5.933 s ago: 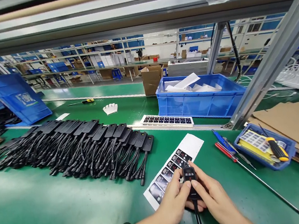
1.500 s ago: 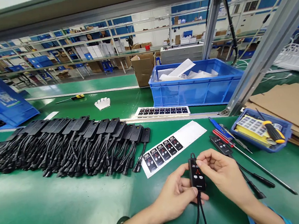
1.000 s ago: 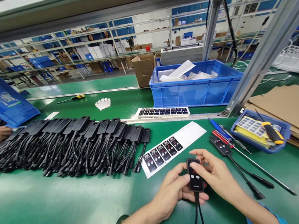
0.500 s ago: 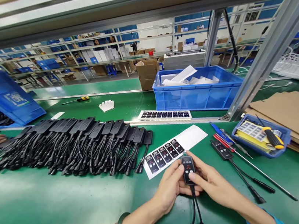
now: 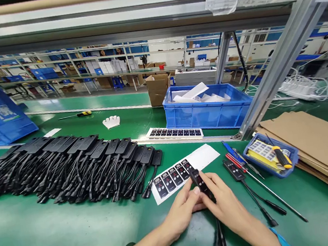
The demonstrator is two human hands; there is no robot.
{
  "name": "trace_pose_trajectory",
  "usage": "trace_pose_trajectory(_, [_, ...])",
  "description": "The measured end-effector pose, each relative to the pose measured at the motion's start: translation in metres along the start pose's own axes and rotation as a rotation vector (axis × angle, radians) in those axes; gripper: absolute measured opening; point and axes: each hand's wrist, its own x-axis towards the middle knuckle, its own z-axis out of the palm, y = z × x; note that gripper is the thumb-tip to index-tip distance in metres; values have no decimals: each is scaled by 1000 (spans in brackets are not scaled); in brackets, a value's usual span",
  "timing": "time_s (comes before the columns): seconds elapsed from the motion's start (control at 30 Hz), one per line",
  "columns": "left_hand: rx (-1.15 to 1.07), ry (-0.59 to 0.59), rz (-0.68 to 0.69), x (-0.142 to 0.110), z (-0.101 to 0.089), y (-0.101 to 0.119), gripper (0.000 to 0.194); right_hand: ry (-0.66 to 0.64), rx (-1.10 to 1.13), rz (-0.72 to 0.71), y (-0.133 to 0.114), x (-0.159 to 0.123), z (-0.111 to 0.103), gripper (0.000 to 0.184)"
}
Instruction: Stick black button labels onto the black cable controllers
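Both hands are closed around a small black controller box with a printed face and two short cables hanging below it. My left hand grips it from the left, thumb near its lower edge. Over its right side lie the fingers of my right hand, hiding part of the face. Just behind the hands is a white label sheet bearing several black printed labels. A similar controller with its cables rests to the right. On the left lies a long row of black controllers with cables.
A red screwdriver lies at right beside a small blue tray of tools and labels. Cardboard sheets are stacked at far right. Behind stand a blue bin, another label sheet, a white glove and a metal frame post.
The controller has tilted in my hands, and my right hand now covers more of its face. The view has shifted; the other person's hand at left is out of sight.
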Motion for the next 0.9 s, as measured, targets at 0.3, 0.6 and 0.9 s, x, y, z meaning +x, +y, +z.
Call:
trace_pose_trajectory(0.3, [1543, 130, 323, -8, -18, 13, 38, 103, -769, 182, 28, 11, -23, 47])
trace_pose_trajectory(0.6, [1766, 114, 192, -4, -17, 12, 35, -130, -311, 33, 18, 95, 7, 27])
trace_pose_trajectory(0.9, [1754, 137, 197, -1, -19, 4, 28, -121, -160, 56, 32, 113, 23, 15])
